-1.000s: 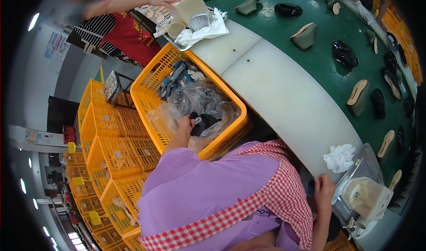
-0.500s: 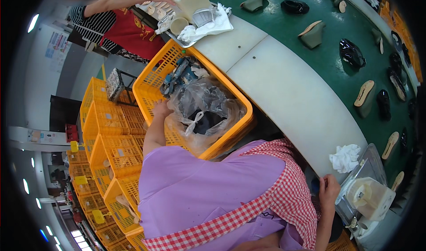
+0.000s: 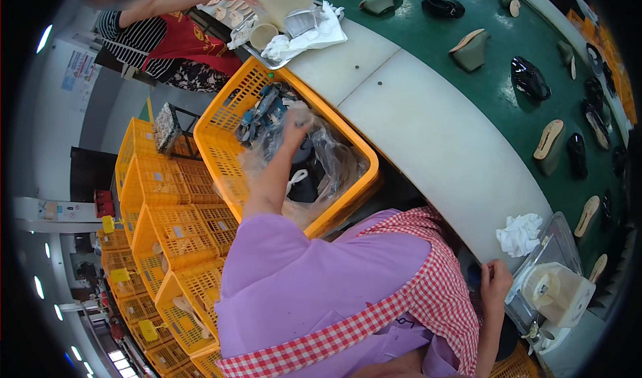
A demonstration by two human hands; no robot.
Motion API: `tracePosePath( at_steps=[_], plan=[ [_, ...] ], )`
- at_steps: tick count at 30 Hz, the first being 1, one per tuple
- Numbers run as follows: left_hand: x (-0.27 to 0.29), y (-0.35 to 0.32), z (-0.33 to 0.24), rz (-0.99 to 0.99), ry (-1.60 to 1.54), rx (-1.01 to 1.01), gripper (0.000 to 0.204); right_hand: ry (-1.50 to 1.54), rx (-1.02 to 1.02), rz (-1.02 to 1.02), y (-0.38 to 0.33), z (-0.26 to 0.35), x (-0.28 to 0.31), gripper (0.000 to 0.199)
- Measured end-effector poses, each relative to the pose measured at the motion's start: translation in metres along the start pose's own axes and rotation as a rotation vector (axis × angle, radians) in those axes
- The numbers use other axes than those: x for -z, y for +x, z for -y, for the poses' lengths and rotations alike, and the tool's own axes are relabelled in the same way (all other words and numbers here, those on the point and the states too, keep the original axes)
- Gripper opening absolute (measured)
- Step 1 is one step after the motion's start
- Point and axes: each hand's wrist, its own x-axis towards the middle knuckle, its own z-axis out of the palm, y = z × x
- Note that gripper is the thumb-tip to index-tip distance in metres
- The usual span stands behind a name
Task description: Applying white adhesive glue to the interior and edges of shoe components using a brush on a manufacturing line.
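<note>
My left hand [image 3: 298,120] reaches into a yellow plastic crate [image 3: 212,127] and touches the clear plastic bag [image 3: 329,152] in it. Motion smears its fingers, so their grip cannot be made out. Dark pieces [image 3: 305,187] and a white tie [image 3: 297,179] show within the bag. Blue-grey scraps [image 3: 264,116] lie at the crate's far end. At the table edge is my right hand [image 3: 495,281], its fingers curled; anything inside them is hidden. Close to it are a crumpled white cloth [image 3: 520,235] and a clear tray [image 3: 563,244] bearing a whitish square container [image 3: 559,295].
Stacked yellow crates [image 3: 175,227] stand on the left. Past the white tabletop [image 3: 435,124], a green belt [image 3: 414,34] carries black shoes [image 3: 529,78], olive shoe pieces [image 3: 471,52] and pale soles [image 3: 550,139]. A co-worker's arm [image 3: 180,4] stretches over a container [image 3: 284,0] at the far left.
My left hand has moved from the crate's left side over to the bag's far part, and the plastic has shifted. My right hand stays in place. The co-worker's arm has shifted slightly left.
</note>
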Motion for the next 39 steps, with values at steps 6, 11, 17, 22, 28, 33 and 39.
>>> tracePosePath(
  at_steps=[6,11,17,22,28,33,39],
  plan=[
    [0.024,0.071,-0.047,-0.123,0.050,0.037,0.084,-0.029,0.000,0.005,-0.001,-0.001,-0.002,0.017],
    [0.015,0.045,-0.041,-0.025,-0.164,0.574,0.063,-0.087,-0.019,-0.001,-0.005,-0.005,-0.004,0.019],
    [-0.009,-0.015,-0.006,-0.380,-1.086,0.846,0.029,-0.089,-0.022,-0.039,-0.002,-0.002,-0.008,0.020],
    [-0.019,-0.045,-0.010,0.019,0.219,0.547,0.018,-0.137,-0.056,-0.031,-0.006,0.001,-0.009,0.019],
    [-0.034,-0.002,-0.003,0.292,0.486,0.250,0.020,-0.159,-0.062,-0.051,-0.011,0.000,-0.012,0.020],
    [-0.072,0.008,0.032,0.602,1.070,-0.216,0.027,-0.173,-0.063,-0.081,-0.010,0.003,-0.012,0.021],
    [-0.085,0.022,0.042,0.773,0.930,0.090,0.043,-0.185,-0.055,-0.083,-0.009,0.000,-0.014,0.022]
  ],
)
